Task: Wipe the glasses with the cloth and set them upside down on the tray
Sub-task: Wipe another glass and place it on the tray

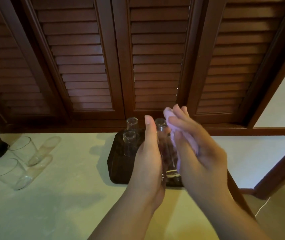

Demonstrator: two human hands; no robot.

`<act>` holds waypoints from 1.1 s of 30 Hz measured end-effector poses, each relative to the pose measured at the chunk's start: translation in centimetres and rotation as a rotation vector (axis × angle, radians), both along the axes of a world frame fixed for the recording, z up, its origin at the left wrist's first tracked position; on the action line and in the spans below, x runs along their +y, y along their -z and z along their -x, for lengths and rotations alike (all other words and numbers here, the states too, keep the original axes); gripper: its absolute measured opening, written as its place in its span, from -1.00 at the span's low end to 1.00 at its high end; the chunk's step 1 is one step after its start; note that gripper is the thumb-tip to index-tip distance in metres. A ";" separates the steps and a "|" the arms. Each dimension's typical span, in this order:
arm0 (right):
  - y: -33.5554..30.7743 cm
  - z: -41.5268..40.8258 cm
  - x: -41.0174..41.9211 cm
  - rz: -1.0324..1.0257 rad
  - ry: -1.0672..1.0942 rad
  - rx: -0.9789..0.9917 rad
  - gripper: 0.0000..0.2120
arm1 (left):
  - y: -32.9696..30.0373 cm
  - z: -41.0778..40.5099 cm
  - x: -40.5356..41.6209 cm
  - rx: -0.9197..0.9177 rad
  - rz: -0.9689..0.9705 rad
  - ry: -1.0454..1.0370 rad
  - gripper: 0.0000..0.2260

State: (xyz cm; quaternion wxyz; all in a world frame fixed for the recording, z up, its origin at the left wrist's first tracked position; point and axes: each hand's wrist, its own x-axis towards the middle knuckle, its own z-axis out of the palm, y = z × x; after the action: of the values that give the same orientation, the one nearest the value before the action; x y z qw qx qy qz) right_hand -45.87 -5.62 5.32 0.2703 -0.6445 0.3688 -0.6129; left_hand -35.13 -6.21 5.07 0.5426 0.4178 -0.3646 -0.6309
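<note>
You hold the glass (163,149) between both hands above the tray (119,163), its long axis running away from you, base far. Your left hand (148,158) grips its side; your right hand (195,149) presses the cloth (173,134) against it. Two wiped glasses (130,134) stand inverted just behind on the tray.

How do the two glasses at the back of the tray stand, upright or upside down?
Upside down: both glasses on the tray show their closed bases on top.
</note>
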 end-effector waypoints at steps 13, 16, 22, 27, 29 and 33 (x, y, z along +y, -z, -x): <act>0.5 -1.7 0.8 0.032 0.045 0.082 -0.61 | -0.5 -1.6 -0.5 0.019 -0.006 -0.098 -0.31; 2.6 -2.0 2.4 0.147 0.138 0.232 -0.60 | 0.0 -2.5 -0.9 0.030 -0.062 -0.045 -0.29; 0.0 -1.5 -1.1 -0.035 0.008 -0.013 -0.64 | 0.0 -2.2 -1.2 0.064 -0.030 0.035 -0.21; 3.8 -2.6 2.3 0.151 0.024 0.341 -0.55 | 0.3 -3.0 -2.4 0.082 -0.066 -0.039 -0.26; 3.2 -2.5 1.1 0.195 0.045 0.365 -0.58 | 0.4 -2.8 -1.8 0.164 -0.126 0.016 -0.31; 0.1 -1.2 -2.0 0.015 0.036 0.064 -0.66 | 0.6 -2.3 -1.3 0.246 -0.085 0.064 -0.25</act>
State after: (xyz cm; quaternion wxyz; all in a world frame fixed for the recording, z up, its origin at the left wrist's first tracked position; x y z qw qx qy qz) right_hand -44.72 -7.67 5.26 0.2424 -0.6591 0.3840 -0.5995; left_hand -32.78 -7.51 4.45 0.5444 0.3481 -0.2816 -0.7093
